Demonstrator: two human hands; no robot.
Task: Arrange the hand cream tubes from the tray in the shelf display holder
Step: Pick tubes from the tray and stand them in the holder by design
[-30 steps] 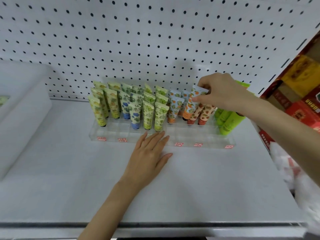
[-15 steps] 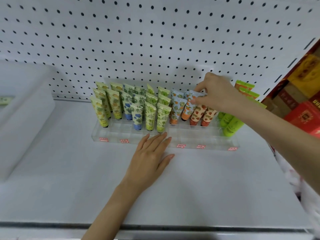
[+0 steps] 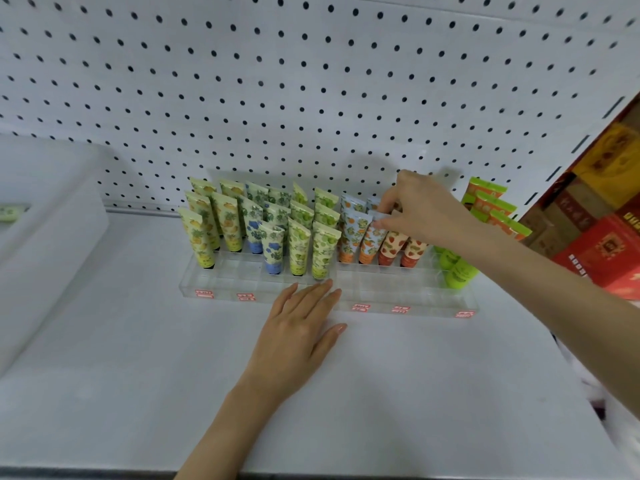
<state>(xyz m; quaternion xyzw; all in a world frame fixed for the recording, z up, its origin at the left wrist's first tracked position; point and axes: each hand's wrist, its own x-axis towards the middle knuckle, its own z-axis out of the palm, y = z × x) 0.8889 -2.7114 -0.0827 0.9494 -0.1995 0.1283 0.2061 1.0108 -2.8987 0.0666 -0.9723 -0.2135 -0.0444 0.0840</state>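
Observation:
A clear acrylic display holder [image 3: 408, 292] stands on the white shelf against the pegboard. It holds rows of upright hand cream tubes: yellow ones [image 3: 198, 237] at the left, then blue, green, orange and strawberry-red [image 3: 391, 249], with bright green tubes [image 3: 457, 271] at the right end. My right hand [image 3: 420, 206] pinches the top of an orange-capped tube [image 3: 370, 242] standing in the holder. My left hand [image 3: 298, 327] lies flat on the shelf, fingertips touching the holder's front edge, holding nothing.
A white tray [image 3: 45, 237] sits at the left, with one tube [image 3: 10, 213] partly visible inside. Red and brown boxes [image 3: 602, 233] are stacked at the right. The shelf's front edge runs along the bottom of the view.
My right hand has lowered the orange-capped tube into the holder among the other orange tubes. My left hand has stayed flat in front of the holder.

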